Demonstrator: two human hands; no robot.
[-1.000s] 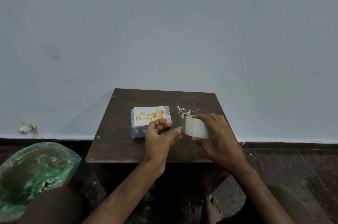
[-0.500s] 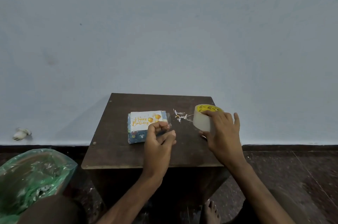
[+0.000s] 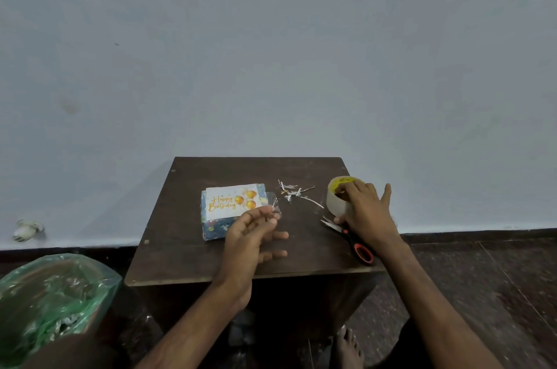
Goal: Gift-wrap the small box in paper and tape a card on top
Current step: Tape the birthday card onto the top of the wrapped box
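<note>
The small box (image 3: 217,227), wrapped in blue patterned paper, lies on the dark wooden table (image 3: 193,263). A white "Happy Birthday" card (image 3: 232,201) with gold balloons lies on top of it. My left hand (image 3: 251,237) hovers just right of the box and pinches a short piece of clear tape (image 3: 273,202) between thumb and forefinger. My right hand (image 3: 366,211) grips the roll of clear tape (image 3: 339,198) with a yellow core, at the table's right edge.
Scissors (image 3: 351,240) with black and orange handles lie under my right wrist. Paper scraps (image 3: 294,192) lie between box and roll. A bin lined with a green bag (image 3: 51,302) stands at the lower left. A pale wall is behind the table. A bare foot (image 3: 346,347) is below.
My right hand has carried the tape roll to the right and set it by the table's edge, uncovering the scissors. My left hand now holds a separate piece of tape near the card.
</note>
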